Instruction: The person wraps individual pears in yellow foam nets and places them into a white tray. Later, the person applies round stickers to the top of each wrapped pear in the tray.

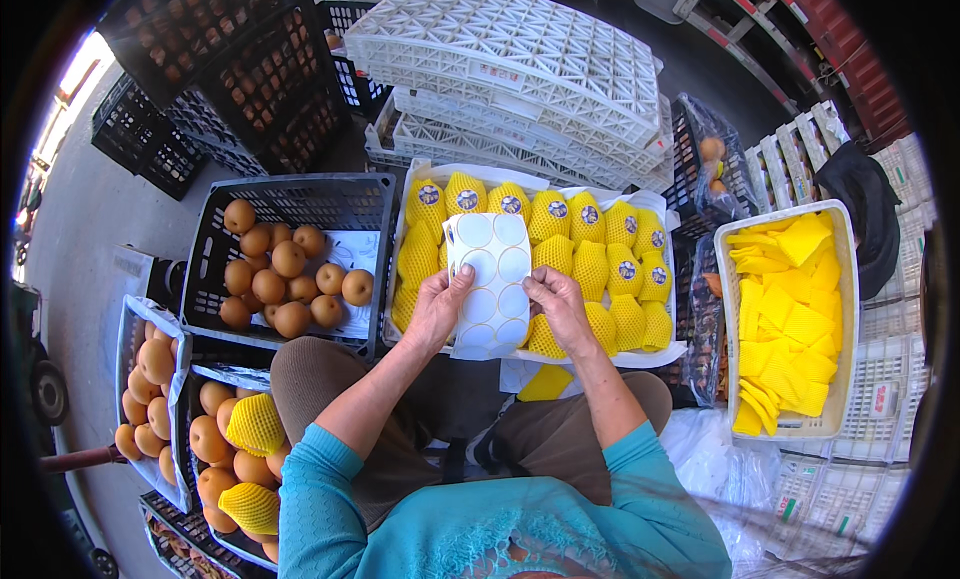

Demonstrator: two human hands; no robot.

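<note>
A sheet of round stickers [491, 309], whose facing side shows pale blank circles, is held up by both hands. My left hand [442, 301] grips its left edge, thumb on the front. My right hand [553, 303] pinches the right edge between thumb and fingers; whether a loose sticker is there cannot be seen. Behind the sheet, a lined crate [670, 279] bears rows of fruit in yellow foam nets [590, 267]. The back row and several others at the right carry round blue stickers [590, 214]. The sheet hides part of the front and middle rows.
At left stands a black plastic crate [292, 180] of brown pears [288, 258]; more pears, some netted, fill crates at lower left. A white tub [846, 316] of flat yellow foam nets [787, 316] is at right. White crates [517, 61] are stacked behind, black ones [247, 76] at back left.
</note>
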